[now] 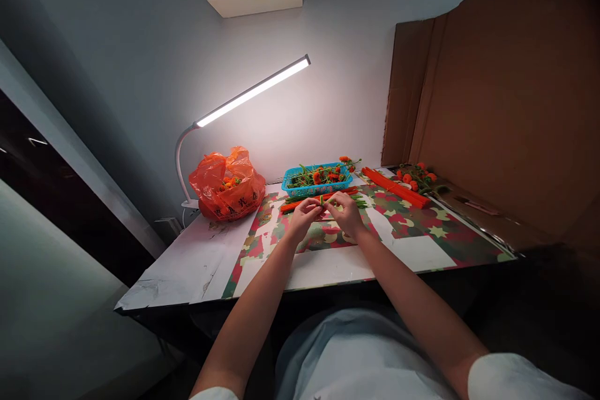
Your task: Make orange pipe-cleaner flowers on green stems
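Note:
Above the middle of the table, my left hand (306,212) and my right hand (345,212) meet at the fingertips. Both are closed in a pinch on a small green piece (322,200), whose exact kind is too small to make out. Just behind the hands lie thin red-orange sticks (291,207) and green sticks (360,201), fuzzy-looking like pipe cleaners. A blue plastic basket (293,191) stands beyond them, filled with orange flowers (323,176) on green stems.
An orange plastic bag (229,197) with orange flowers inside stands at left, beside a lit clamp lamp (253,92). Toward the right lie a red-orange stick bundle (396,187) and more orange flowers (412,178). A cardboard panel (506,87) rises on the right.

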### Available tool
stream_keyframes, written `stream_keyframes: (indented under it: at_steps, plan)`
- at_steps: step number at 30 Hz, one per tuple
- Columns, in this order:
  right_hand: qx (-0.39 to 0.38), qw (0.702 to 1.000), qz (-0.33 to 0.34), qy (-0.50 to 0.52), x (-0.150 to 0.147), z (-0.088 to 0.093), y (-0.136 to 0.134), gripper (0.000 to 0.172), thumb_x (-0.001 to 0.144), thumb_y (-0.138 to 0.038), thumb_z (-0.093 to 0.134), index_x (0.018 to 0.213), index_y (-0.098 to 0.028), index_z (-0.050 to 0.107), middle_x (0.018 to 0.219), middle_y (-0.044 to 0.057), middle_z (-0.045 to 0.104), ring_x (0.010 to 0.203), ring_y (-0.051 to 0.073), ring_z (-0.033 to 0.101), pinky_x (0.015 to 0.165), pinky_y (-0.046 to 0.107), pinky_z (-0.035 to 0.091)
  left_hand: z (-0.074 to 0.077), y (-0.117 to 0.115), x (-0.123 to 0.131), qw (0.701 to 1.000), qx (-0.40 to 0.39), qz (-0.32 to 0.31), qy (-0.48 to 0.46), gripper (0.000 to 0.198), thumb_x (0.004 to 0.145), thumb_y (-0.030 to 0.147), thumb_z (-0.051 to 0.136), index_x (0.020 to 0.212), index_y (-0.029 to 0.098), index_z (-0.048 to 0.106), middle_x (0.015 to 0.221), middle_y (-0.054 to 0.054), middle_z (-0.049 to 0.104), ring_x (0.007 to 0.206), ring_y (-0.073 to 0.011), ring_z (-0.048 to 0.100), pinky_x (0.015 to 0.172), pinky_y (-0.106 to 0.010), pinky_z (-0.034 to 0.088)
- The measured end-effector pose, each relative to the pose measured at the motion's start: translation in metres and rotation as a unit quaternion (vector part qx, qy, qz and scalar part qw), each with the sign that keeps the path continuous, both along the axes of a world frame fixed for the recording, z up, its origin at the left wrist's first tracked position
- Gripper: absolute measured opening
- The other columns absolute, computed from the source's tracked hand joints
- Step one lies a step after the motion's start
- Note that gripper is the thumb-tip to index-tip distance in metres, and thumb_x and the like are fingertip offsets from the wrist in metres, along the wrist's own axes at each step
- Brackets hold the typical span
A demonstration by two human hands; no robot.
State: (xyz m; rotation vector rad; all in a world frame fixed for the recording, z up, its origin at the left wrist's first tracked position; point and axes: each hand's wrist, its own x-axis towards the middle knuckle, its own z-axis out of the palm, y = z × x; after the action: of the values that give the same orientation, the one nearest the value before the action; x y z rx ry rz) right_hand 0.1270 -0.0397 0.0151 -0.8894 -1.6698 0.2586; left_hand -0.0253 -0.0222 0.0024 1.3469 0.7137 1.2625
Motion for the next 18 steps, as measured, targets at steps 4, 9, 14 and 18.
stream_keyframes:
  at_steps: [4, 9, 14, 18]
  plan:
    - [-0.079, 0.995, 0.027, 0.054, 0.0006, -0.0012, 0.0029, 0.026, 0.078, -0.036, 0.054, 0.058, -0.020, 0.048, 0.064, 0.000, 0.050, 0.065, 0.015, 0.045, 0.062, 0.028, 0.035, -0.0013, 0.0000, -0.0008, 0.999, 0.016, -0.025, 0.014, 0.034, 0.066, 0.039, 0.076, 0.082, 0.017, 0.056, 0.071, 0.001, 0.063, 0.062, -0.0097, 0.058, 0.068, -0.027, 0.049]
    - [-0.163, 0.975, 0.080, 0.127, 0.0000, -0.0033, 0.0059, 0.031, 0.074, -0.043, 0.056, 0.056, -0.020, 0.046, 0.057, -0.003, 0.045, 0.058, 0.013, 0.041, 0.056, 0.027, 0.032, -0.0006, -0.0024, 0.0000, 0.998, 0.020, -0.058, 0.033, 0.031, 0.071, 0.039, 0.072, 0.086, 0.018, 0.054, 0.070, 0.002, 0.061, 0.064, -0.0105, 0.058, 0.069, -0.026, 0.047]
    - [-0.165, 0.963, 0.095, 0.189, -0.0007, -0.0042, 0.0083, 0.034, 0.073, -0.046, 0.059, 0.054, -0.020, 0.045, 0.055, -0.003, 0.043, 0.056, 0.012, 0.041, 0.057, 0.027, 0.034, 0.0036, -0.0055, 0.0021, 0.996, -0.023, -0.083, -0.002, 0.034, 0.071, 0.035, 0.072, 0.093, 0.019, 0.052, 0.073, 0.002, 0.060, 0.064, -0.0101, 0.058, 0.068, -0.026, 0.047]
    - [-0.147, 0.969, 0.071, 0.183, -0.0005, -0.0034, 0.0071, 0.030, 0.072, -0.044, 0.060, 0.057, -0.020, 0.051, 0.058, -0.002, 0.049, 0.058, 0.014, 0.045, 0.060, 0.027, 0.036, 0.0043, -0.0066, 0.0017, 0.997, 0.006, -0.075, 0.016, 0.036, 0.070, 0.031, 0.073, 0.097, 0.019, 0.052, 0.074, 0.002, 0.060, 0.069, -0.0104, 0.058, 0.070, -0.026, 0.048]
